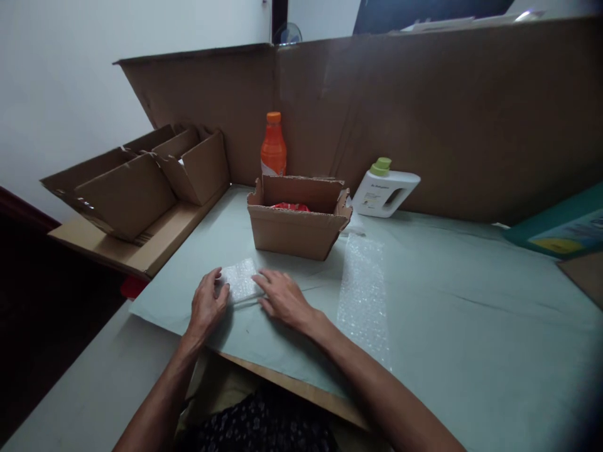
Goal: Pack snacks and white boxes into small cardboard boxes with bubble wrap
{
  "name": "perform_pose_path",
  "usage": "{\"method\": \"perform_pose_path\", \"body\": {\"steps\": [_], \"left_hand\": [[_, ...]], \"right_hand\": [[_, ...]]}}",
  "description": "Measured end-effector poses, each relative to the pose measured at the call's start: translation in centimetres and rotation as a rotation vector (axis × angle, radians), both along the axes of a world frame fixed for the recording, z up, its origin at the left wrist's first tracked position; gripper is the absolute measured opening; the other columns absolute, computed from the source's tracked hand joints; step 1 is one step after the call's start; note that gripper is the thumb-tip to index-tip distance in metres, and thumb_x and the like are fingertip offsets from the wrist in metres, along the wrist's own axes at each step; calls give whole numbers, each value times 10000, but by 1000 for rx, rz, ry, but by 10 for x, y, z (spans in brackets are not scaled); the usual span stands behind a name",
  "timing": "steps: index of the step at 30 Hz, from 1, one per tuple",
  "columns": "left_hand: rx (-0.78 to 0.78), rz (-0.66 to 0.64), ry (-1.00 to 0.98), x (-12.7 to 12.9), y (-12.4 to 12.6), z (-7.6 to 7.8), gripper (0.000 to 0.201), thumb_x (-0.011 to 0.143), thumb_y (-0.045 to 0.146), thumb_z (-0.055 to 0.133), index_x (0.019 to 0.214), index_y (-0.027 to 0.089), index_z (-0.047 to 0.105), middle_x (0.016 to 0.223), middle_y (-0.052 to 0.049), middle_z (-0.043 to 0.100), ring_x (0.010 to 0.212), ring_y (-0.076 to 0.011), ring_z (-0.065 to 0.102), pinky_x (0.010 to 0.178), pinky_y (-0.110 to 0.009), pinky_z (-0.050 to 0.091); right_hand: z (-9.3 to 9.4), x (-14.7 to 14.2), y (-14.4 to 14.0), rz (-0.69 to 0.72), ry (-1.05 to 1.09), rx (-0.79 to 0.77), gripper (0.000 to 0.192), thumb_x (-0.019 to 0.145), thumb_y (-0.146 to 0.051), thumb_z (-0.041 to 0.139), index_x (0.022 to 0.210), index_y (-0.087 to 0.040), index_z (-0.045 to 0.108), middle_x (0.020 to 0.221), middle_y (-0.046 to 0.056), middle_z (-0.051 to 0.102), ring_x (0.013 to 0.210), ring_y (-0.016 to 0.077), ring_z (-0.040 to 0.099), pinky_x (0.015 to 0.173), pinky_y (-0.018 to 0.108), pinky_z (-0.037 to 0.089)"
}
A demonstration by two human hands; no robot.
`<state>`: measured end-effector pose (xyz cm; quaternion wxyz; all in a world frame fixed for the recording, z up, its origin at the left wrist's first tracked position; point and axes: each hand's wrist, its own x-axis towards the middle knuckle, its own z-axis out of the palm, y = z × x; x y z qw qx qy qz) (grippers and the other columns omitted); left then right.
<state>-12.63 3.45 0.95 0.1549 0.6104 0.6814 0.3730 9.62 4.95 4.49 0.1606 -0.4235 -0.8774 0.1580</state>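
Note:
A small flat packet in bubble wrap [241,280] is held between my two hands, low over the pale green table covering. My left hand [208,304] grips its left edge, fingers at the far side and thumb at the near side. On the right edge, the fingertips of my right hand [281,297] press from above, with the thumb below. What the wrap contains cannot be made out. To the right of my right hand lies a long loose strip of bubble wrap [363,289]. Just beyond the hands stands an open cardboard box [292,233] with a red item [291,206] inside.
An orange bottle [274,147] stands behind the box. A white jug with a green cap [384,193] is to its right, against a tall cardboard panel [424,113]. Several open cardboard boxes [127,198] sit at the left. A teal package [560,229] is at the far right.

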Motion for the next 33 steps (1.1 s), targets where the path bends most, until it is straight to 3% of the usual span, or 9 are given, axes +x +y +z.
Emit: {"method": "perform_pose_path", "body": {"steps": [3,5,10,12,16,20,26,30,33], "left_hand": [[7,60,-160,-4,-3,-2,497,855,435,581,1271,163,591,1216,-152,646,997,-264,677,838,-414,569],[-29,83,-273,-9,-7,0,522,866,497,582,1267,163,592,1245,-154,633,1034,-259,670,859,-398,565],[-118,60,-627,-7,-17,10,618,880,616,564,1307,169,548,1348,-157,595,1126,-256,641,917,-386,542],[-196,1,-836,7,-20,15,684,846,650,594,1337,180,513,1345,-156,586,1081,-251,660,846,-374,567],[-427,-199,-1123,46,-23,20,711,776,617,666,1324,192,510,1261,-135,628,1042,-253,671,779,-361,580],[-568,-274,-1178,69,-28,17,678,638,395,796,1242,175,583,1179,-116,684,985,-238,682,816,-332,556],[-537,-421,-1058,70,-38,14,554,645,257,794,1176,179,655,1139,-107,711,1023,-237,674,927,-350,525],[-524,-510,-1070,66,-39,11,597,648,210,708,1241,204,634,1172,-112,705,1053,-254,665,897,-372,542],[-573,-512,-1062,66,-39,9,563,750,321,679,1297,211,603,1289,-139,662,1147,-283,631,879,-380,550]], "right_hand": [[-9,-34,16,-1,48,-10,258,869,-128,640,1099,-218,716,1301,123,669,1148,275,630,988,438,480],[-13,-39,20,-62,95,-15,241,926,-152,575,1098,-220,729,1299,112,682,1179,255,634,1007,418,485],[-11,0,-2,-195,505,-137,330,994,-242,460,1157,-239,747,1329,85,677,1189,209,655,1015,366,508],[-8,17,-19,-232,707,-204,318,982,-277,483,1122,-261,768,1280,72,702,1180,213,658,1030,381,501],[-6,35,-52,-301,842,-308,293,952,-313,542,1129,-300,774,1311,53,692,1231,220,624,1092,415,461],[-10,43,-72,-425,988,-456,296,941,-400,571,1138,-306,771,1298,38,702,1242,245,609,1112,436,438],[-15,47,-73,-731,1411,-649,296,852,-477,649,1005,-244,752,996,62,769,852,248,700,765,368,566],[-17,51,-78,-692,1511,-682,300,741,-466,738,952,-253,736,1003,61,769,824,266,704,739,380,576],[-20,56,-84,-618,1459,-690,357,708,-491,755,960,-238,744,1008,73,770,838,276,708,748,381,579]]}}
